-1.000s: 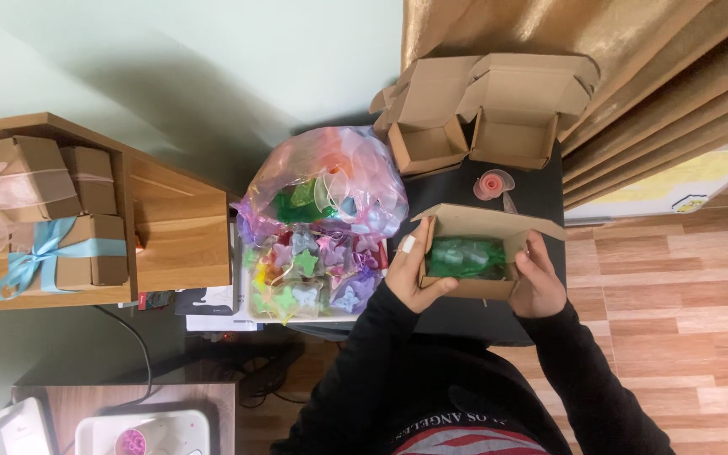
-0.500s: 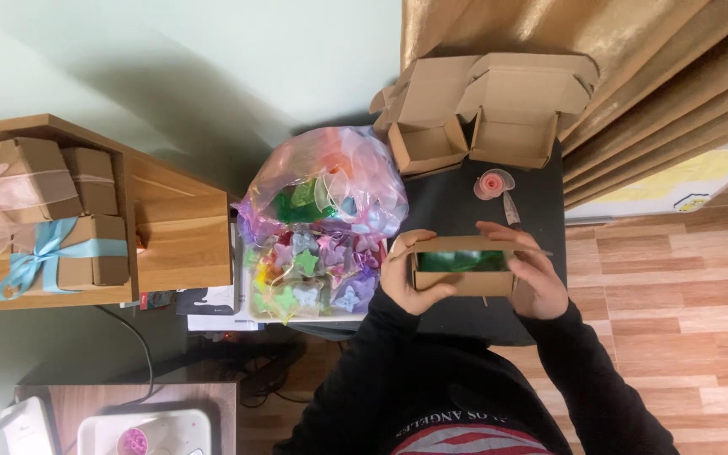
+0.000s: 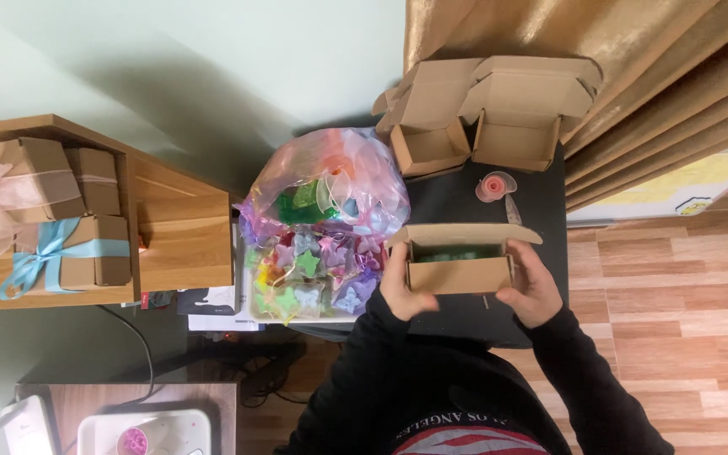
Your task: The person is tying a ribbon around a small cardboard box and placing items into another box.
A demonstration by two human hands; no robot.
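I hold a small brown cardboard box (image 3: 458, 274) over a black table (image 3: 448, 198), its lid flap open and tilted away from me. My left hand (image 3: 399, 289) grips the box's left end and my right hand (image 3: 532, 285) grips its right end. A green item (image 3: 457, 252) shows just inside the box, mostly hidden by the front wall. To the left lies a clear plastic bag (image 3: 322, 190) full of colourful star-shaped and butterfly-shaped pieces (image 3: 307, 278).
Two open empty cardboard boxes (image 3: 486, 114) sit at the table's far edge by a gold curtain (image 3: 634, 76). A pink tape roll (image 3: 496, 186) lies behind the held box. A wooden shelf (image 3: 174, 227) on the left carries ribbon-tied gift boxes (image 3: 69, 253).
The box has tipped toward me, so its front wall now faces the camera and hides most of the green item. Both hands stay on its ends.
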